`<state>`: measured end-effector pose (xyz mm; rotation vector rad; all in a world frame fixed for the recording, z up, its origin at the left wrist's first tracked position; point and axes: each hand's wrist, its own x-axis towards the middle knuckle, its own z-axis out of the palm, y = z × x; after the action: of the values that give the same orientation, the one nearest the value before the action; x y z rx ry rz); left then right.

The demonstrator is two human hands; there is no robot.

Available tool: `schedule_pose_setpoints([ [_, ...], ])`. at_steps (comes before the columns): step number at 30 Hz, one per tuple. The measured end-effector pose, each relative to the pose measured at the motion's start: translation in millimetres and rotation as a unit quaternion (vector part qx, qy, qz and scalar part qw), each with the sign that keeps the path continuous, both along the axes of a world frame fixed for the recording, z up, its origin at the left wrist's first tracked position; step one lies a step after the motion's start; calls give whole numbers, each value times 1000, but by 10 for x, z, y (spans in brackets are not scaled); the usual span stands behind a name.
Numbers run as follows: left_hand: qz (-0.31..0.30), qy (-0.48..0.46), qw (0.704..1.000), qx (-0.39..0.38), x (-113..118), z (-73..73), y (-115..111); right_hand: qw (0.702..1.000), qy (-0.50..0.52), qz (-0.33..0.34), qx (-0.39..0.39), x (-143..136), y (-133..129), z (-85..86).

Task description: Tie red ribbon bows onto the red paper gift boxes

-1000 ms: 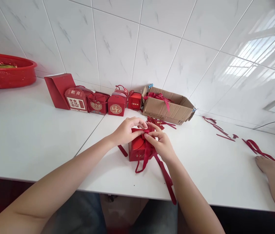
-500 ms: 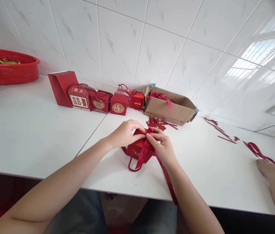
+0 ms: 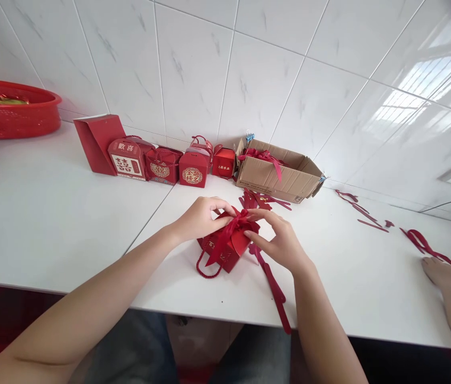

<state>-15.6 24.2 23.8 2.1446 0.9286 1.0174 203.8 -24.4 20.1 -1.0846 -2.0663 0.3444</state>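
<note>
- Since the frame half a second ago, the red gift box (image 3: 233, 260) has turned, its cord handle (image 3: 208, 275) and the satin ribbon's tail (image 3: 220, 246) swinging toward the left fingers' side; the right thumb has parted from its index finger.
- The box sits on the desk (image 3: 169, 288) directly beneath both sets of fingers, slightly skewed, the bow knot (image 3: 242, 215) between them.
- The left hand (image 3: 203, 218) has thumb and index finger close together just beside the knot; I cannot tell whether they pinch ribbon.
- The right hand (image 3: 283, 240) has its fingers spread, index at the bow, thumb lower, against the rounded flap (image 3: 240, 244).
- The step looks like dressing the bow. I would steady the knot with the left fingers and ease the loops with the right, pulling evenly so neither slips.
- A light thumb is best: pressing hard could dent the card flap.
- Keep the tail flat, and the loose red strips (image 3: 272, 282) below the right fingers away from the bow.
</note>
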Motion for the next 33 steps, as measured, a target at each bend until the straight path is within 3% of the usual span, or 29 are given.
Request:
schedule_pose_setpoints([
  [5, -10, 9, 999, 33, 12, 8, -24, 999, 26, -17, 34, -29, 34, 36],
  [10, -21, 14, 997, 79, 18, 15, -31, 997, -13, 70, 4, -34, 151, 143],
  [13, -20, 14, 994, 102, 13, 12, -36, 996, -36, 87, 8, -31, 205, 172],
  [19, -46, 46, 989, 133, -8, 26, -63, 991, -20, 116, 64, -13, 207, 122],
  [25, -34, 58, 984, 165, -31, 28, -62, 988, -56, 117, 88, 53, 197, 28],
  [29, -21, 63, 986, 152, -50, 22, -50, 982, -85, 126, 110, 76, 204, -11],
  [33, -15, 68, 993, 90, -51, 50, -56, 987, -55, 110, 103, 36, 171, -29],
])
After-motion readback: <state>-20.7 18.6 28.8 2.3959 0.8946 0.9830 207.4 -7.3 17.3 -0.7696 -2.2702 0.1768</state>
